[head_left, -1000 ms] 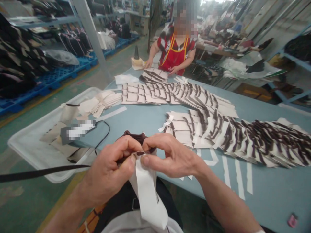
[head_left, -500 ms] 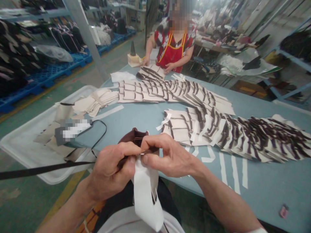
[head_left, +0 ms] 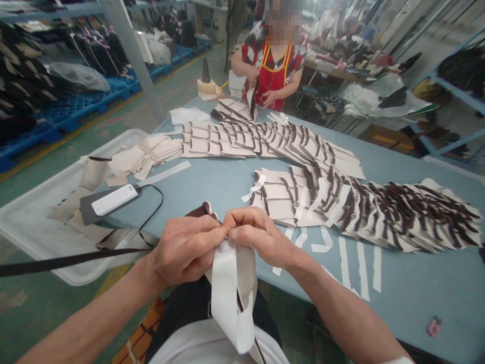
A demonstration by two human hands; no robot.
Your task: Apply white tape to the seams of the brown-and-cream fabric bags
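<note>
Between my two hands, in front of my lap, is a dark brown and cream fabric piece [head_left: 200, 210] with a white strip [head_left: 227, 298] hanging in a loop from it. My left hand [head_left: 185, 247] pinches its edge from the left, thumb and fingers closed. From the right, my right hand [head_left: 261, 235] pinches the same edge, fingertips touching or nearly touching those of the left. The fingers hide the exact spot they grip. A dark strap [head_left: 76, 260] stretches left from behind my left hand.
On the blue table [head_left: 212, 182] lie overlapping rows of cream pieces with dark edges [head_left: 280, 194], loose white strips [head_left: 361, 268] and a white phone [head_left: 115, 198]. A white bin [head_left: 22, 222] stands left. Across the table, a person in a red apron [head_left: 273, 76] handles similar pieces.
My fingertips have moved slightly right and up along the edge, and less of the brown part shows. The person opposite has lifted a piece upright off the stack.
</note>
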